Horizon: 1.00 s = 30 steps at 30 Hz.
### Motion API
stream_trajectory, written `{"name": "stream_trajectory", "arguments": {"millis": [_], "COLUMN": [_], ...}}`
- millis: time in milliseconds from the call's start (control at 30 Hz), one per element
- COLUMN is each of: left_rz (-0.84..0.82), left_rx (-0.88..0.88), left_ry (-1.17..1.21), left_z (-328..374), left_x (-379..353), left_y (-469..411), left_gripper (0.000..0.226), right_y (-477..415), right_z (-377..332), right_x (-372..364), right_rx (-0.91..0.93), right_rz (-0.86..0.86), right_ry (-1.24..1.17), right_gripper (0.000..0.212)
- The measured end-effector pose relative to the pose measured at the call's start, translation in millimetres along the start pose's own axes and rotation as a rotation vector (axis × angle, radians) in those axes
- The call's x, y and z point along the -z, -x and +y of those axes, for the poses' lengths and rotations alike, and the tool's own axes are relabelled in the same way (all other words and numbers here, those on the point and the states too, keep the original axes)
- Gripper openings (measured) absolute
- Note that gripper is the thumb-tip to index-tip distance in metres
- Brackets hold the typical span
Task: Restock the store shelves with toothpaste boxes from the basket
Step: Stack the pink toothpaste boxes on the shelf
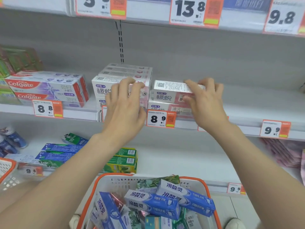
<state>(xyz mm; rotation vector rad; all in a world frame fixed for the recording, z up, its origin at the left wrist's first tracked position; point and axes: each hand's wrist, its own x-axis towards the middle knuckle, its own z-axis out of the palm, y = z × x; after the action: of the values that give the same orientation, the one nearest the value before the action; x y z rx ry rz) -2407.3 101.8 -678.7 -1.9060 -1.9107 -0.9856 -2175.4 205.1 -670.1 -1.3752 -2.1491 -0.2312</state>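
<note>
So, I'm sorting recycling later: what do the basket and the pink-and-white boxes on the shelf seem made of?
The basket looks like moulded plastic, given its perforated white walls and smooth orange rim. The pink-and-white boxes look like printed paperboard, slightly glossy: crisp folded edges, flat printed faces.

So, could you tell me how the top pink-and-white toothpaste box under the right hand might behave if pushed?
The top toothpaste box is a flat-sided carton, so it should slide rather than roll. It looks stiff and probably light: the right hand curls only its fingers over it. Lying flat on the lower box, it seems unlikely to tip.
</note>
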Motion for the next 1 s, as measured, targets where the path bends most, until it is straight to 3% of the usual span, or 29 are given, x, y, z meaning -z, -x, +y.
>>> {"name": "stream_trajectory", "arguments": {"millis": [133,267,467,833,1000], "left_rz": [-0.048,-0.12,-0.105,-0.068,-0.05], "left_rx": [-0.041,-0.048,-0.073,-0.044,-0.061], "left_ry": [-0.04,-0.028,-0.092,-0.113,-0.076], "left_z": [-11,-16,-14,-2,0], "left_x": [-2,-10,-15,-25,-27], "left_y": [-11,-13,-15,-13,-12], "left_gripper": [0.068,0.069,0.072,0.073,0.068], "right_y": [-11,-8,-3,9,13], "right_z": [-9,-16,-5,13,15], "right_x": [-8,-8,1,-7,-5], "right_rx": [-0.01,-0.057,-0.3,-0.382,-0.316], "right_rz": [-0.112,-0.116,-0.131,-0.085,-0.077], "right_ry": [-0.103,-0.207,-0.393,-0.445,-0.403], "right_gripper": [0.046,0.051,0.089,0.072,0.066]}}
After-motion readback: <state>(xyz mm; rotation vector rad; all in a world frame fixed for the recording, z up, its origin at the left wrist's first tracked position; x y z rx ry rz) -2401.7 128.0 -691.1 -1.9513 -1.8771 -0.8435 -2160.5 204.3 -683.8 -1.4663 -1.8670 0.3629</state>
